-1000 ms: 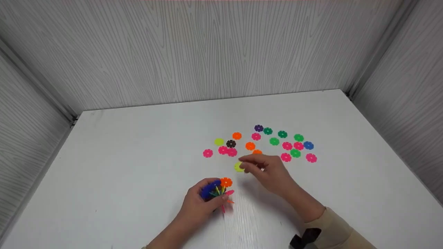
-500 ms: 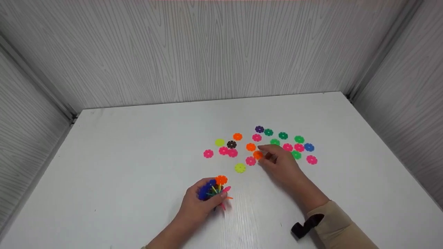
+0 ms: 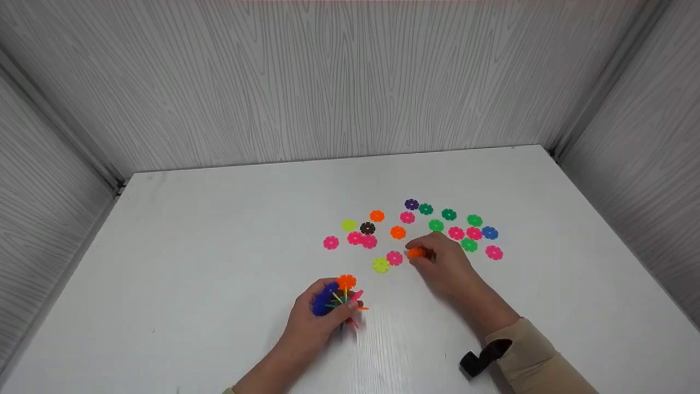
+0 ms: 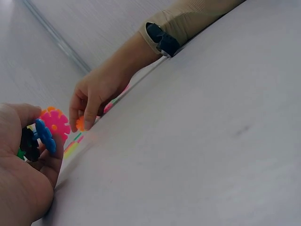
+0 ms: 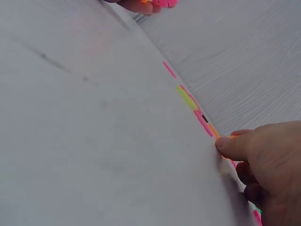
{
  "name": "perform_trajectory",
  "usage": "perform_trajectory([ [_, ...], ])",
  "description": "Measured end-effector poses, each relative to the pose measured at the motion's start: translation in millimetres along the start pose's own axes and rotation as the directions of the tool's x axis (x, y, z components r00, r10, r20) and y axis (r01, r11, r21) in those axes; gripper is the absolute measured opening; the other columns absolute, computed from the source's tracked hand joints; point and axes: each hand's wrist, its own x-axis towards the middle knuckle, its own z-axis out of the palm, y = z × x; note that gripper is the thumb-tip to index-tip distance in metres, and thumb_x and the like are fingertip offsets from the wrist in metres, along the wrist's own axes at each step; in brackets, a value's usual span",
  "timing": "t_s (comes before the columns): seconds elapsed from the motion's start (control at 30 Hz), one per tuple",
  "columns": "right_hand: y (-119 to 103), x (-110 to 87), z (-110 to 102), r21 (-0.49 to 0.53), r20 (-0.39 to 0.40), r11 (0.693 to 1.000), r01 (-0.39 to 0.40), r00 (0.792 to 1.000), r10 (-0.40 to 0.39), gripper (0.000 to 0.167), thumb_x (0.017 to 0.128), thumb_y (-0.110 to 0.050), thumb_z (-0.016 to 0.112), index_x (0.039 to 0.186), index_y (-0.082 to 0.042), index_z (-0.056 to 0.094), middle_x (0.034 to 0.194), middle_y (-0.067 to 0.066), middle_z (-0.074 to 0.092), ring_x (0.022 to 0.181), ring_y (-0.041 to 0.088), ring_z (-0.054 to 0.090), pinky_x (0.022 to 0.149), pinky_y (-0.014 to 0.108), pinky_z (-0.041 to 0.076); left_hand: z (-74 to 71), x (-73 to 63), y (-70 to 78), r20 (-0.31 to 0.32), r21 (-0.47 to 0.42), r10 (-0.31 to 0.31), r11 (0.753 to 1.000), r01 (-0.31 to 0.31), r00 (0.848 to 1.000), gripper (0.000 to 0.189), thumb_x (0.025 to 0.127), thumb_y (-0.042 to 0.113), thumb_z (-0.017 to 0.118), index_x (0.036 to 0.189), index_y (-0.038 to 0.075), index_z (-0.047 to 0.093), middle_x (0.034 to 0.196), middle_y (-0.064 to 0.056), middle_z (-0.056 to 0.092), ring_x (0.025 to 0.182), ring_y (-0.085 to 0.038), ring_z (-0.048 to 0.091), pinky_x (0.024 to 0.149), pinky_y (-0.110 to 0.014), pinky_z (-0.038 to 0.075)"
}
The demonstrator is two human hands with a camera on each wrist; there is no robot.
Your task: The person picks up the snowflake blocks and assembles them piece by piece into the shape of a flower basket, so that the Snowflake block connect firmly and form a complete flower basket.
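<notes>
My left hand [image 3: 317, 309] grips a cluster of joined plastic snowflake discs [image 3: 345, 282] in blue, orange, yellow, pink and other colours. In the left wrist view a pink disc [image 4: 57, 123], a blue disc [image 4: 45, 135] and a black one [image 4: 29, 145] show between the fingers. To the right, my right hand [image 3: 444, 264] pinches one orange snowflake disc [image 3: 415, 253] between thumb and fingers, low over the table. A pink disc [image 3: 394, 258] and a yellow-green disc [image 3: 381, 265] lie flat just left of that hand.
Several loose discs are spread beyond the right hand, among them a black one [image 3: 367, 228], a purple one [image 3: 412, 204] and a blue one [image 3: 490, 233]. The white table [image 3: 219, 246] ends at a wood-grained panel [image 3: 328, 82] behind. A black strap [image 3: 486, 358] circles the right sleeve.
My right hand has gone from the yellow-green disc rightward to the orange disc and now pinches it. A pink disc there has shifted slightly left. The left hand keeps its cluster, turned a little.
</notes>
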Motion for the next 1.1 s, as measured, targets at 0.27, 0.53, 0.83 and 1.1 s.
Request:
perform_trajectory([
  [0.27,-30,-18.2,5,0.19,0.059,0.981,0.026,0.998,-0.038,0.03,0.094,-0.027,0.084,0.124,-0.023,0.078,0.104,0.0,0.074,0.085,0.022,0.072,0.077,0.029,0.063,-0.1,1.0,0.3,-0.036,0.025,-0.01,1.0,0.011,0.999,0.07,0.09,0.053,0.082,0.148,0.022,0.057,0.146,-0.004,0.057,0.139,-0.03,0.046,0.117,-0.054,0.043],
  [0.53,-64,-39.1,16,0.367,0.136,0.904,0.218,0.949,-0.284,0.025,0.101,-0.016,0.075,0.125,-0.015,0.078,0.099,0.004,0.077,0.08,0.021,0.076,0.079,0.032,0.064,-0.2,1.6,-0.6,-0.043,0.035,0.017,0.999,-0.015,0.999,0.064,0.091,0.051,0.082,0.144,0.022,0.058,0.147,-0.003,0.055,0.143,-0.031,0.042,0.12,-0.062,0.036],
  [0.83,-70,-47.2,32,0.337,0.046,0.877,0.343,0.924,-0.38,0.013,0.097,-0.016,0.08,0.109,-0.013,0.081,0.092,-0.007,0.078,0.077,0.015,0.076,0.075,0.033,0.065,-0.6,1.4,-2.0,-0.043,0.016,0.056,0.998,-0.055,0.998,0.061,0.092,0.05,0.082,0.14,0.02,0.059,0.144,-0.003,0.058,0.144,-0.031,0.043,0.121,-0.062,0.034],
  [1.1,-70,-48.9,36,0.347,0.045,0.859,0.377,0.908,-0.417,0.015,0.098,-0.011,0.078,0.112,-0.009,0.083,0.092,-0.002,0.08,0.075,0.015,0.076,0.073,0.03,0.064,-0.7,0.2,-1.2,-0.082,-0.031,0.101,0.994,-0.104,0.992,0.052,0.093,0.039,0.084,0.134,0.014,0.063,0.136,-0.003,0.065,0.143,-0.029,0.047,0.122,-0.058,0.034],
])
